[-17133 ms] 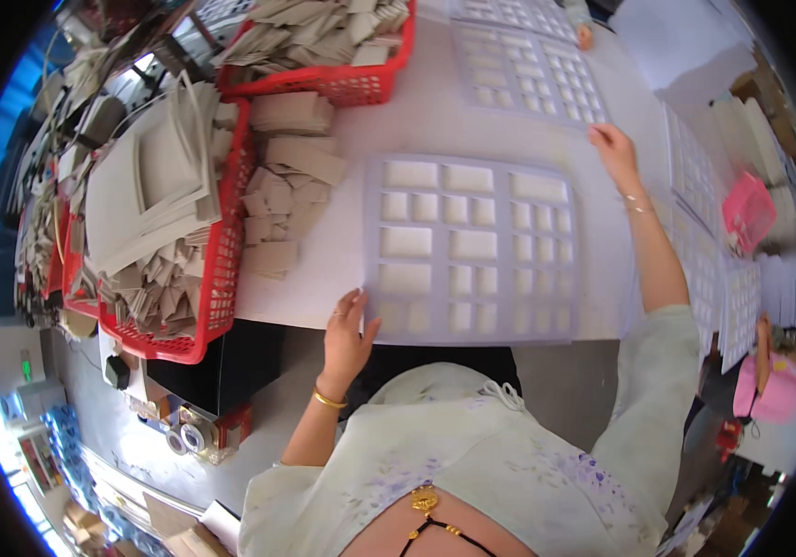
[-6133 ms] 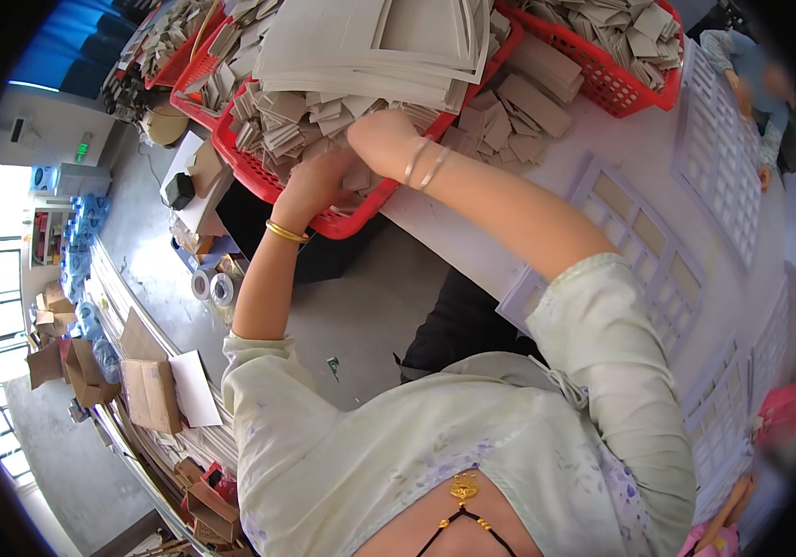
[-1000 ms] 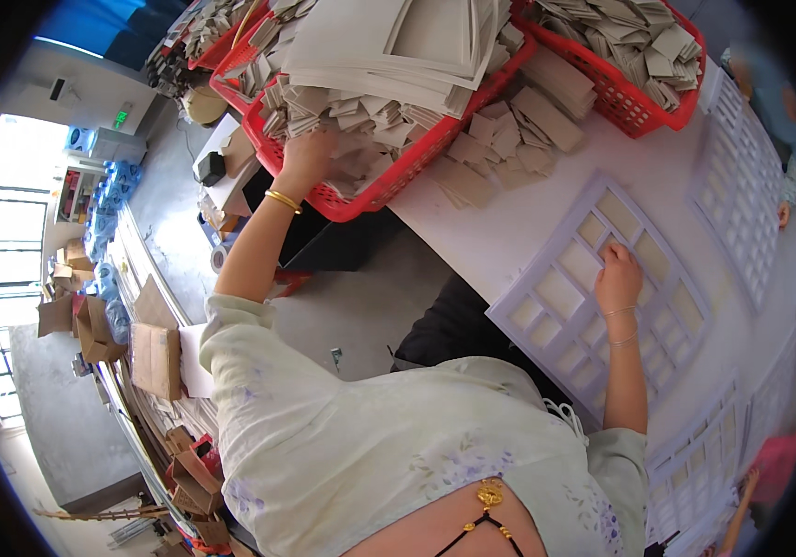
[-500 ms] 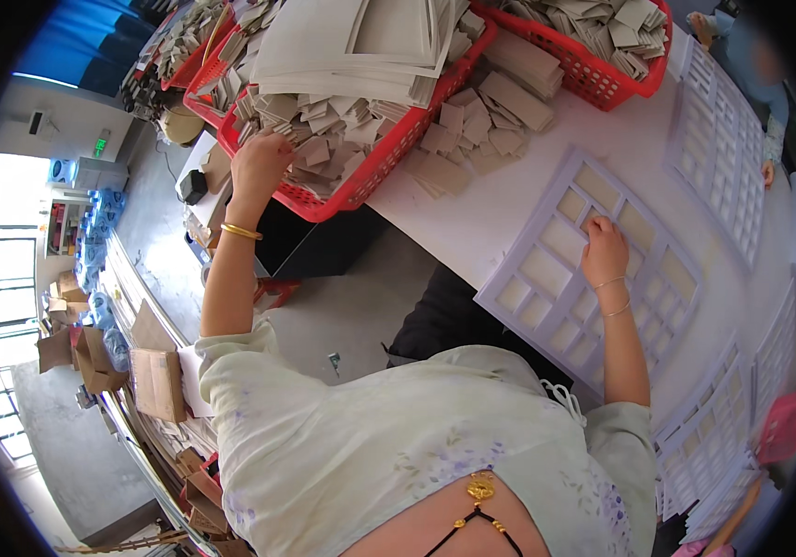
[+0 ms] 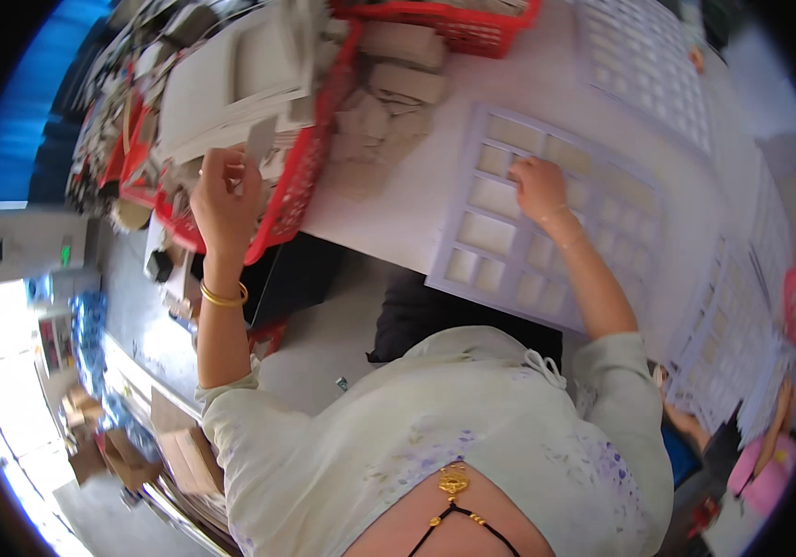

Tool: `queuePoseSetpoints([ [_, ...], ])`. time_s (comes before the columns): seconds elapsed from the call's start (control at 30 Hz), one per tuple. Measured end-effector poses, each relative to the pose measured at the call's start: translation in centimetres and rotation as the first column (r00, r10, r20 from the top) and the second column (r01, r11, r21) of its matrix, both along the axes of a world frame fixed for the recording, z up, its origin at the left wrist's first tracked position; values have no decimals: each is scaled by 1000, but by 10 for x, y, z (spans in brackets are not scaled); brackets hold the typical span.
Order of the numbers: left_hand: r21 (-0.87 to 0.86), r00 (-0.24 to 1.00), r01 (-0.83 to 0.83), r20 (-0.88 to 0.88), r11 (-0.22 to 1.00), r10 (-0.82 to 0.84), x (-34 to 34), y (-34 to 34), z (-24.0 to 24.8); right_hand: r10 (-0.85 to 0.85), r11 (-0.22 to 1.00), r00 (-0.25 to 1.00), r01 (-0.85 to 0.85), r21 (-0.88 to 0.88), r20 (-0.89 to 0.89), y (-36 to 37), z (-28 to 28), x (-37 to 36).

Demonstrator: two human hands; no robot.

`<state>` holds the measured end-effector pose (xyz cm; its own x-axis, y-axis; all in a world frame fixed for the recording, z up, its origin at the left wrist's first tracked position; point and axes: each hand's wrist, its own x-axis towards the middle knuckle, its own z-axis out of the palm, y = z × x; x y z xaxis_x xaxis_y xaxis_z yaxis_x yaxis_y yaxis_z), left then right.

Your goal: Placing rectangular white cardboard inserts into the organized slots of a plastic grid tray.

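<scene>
My left hand (image 5: pixel 229 197) is raised at the front edge of a red perforated basket (image 5: pixel 297 190). Between its thumb and fingers stands a small grey cardboard piece (image 5: pixel 261 139). Large grey boards with a rectangular cut-out (image 5: pixel 198 102) lie on top of the basket's heap. To the right, a white frame panel (image 5: pixel 449 227) with many rectangular openings rests on the table. My right hand (image 5: pixel 539 186) is over its upper left openings, fingers bent together and touching it. Whatever may be under those fingertips is hidden.
Loose cardboard pieces (image 5: pixel 365 121) lie beside the basket on the white table (image 5: pixel 361 218). Another red basket (image 5: pixel 486 32) stands at the back. More panels (image 5: pixel 648 70) lie far right and near right. Another person in pink (image 5: pixel 769 469) is at the lower right.
My left hand has come up out of the basket's pieces with a cardboard piece. The view has turned, so the table and panel appear further left. My right hand remains on the panel.
</scene>
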<state>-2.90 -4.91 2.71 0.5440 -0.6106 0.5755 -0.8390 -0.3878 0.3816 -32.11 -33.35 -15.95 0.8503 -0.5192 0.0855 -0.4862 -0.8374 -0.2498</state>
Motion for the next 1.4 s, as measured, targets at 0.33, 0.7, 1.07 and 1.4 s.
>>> queuePoseSetpoints([
  [0.33, 57, 542, 798, -500, 599, -675, -140, -131, -87, -202, 899, 695, -148, 413, 690, 73, 66, -32],
  [0.7, -87, 411, 735, -732, 673, -543, -176, -240, -147, -700, 701, 420, 248, 669, 578, -6, 45, -111],
  [1.07, 106, 501, 822, -603, 560, -621, -178, -278, -178, -750, 611, 425, 153, 777, 506, -31, 30, -122],
  [1.4, 224, 590, 799, -473, 559, -654, -181, -275, -176, -673, 550, 683, 208, 809, 283, -51, 21, -108],
])
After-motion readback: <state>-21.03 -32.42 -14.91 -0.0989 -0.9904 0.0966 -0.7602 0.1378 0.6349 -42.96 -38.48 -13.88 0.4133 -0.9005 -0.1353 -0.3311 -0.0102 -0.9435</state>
